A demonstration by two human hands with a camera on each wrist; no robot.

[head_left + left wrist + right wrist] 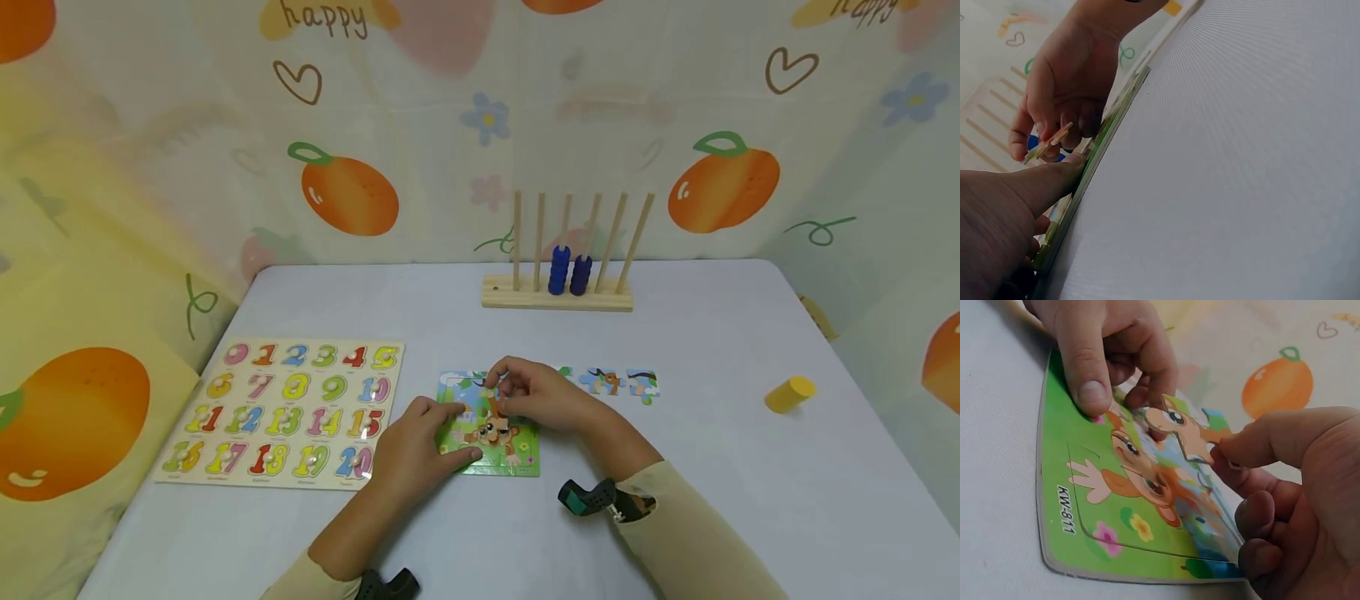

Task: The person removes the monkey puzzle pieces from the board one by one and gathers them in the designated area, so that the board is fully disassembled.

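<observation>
1. A puzzle piece (1192, 436) showing an eye and part of a tan face is hovering tilted just above the puzzle board, clear of its surface.
2. The right hand (542, 395) is pinching this piece between thumb and fingers, the other fingers curling beneath.
3. The puzzle board (525, 467) is lying flat on the table, its green border showing flowers and "KW-811" beside a brown monkey picture.
4. The left hand (417, 448) is resting on the board's left side, thumb and fingers spreading apart; the thumb is pressing the near border.
5. Loose puzzle pieces (602, 382) are lying in a row beyond the right forearm, to the right of the board.
6. A number board (243, 406), carrying coloured numerals 0 to 20, is lying to the left, partly behind the left hand.
7. A wooden stand (557, 304) with six rods is standing near the table's far edge, its two middle rods bearing blue beads (558, 271).
8. A yellow cylinder (790, 394) is sitting well apart on the right of the white table (712, 333).
9. A cloth (435, 125) printed with oranges is hanging behind.
</observation>
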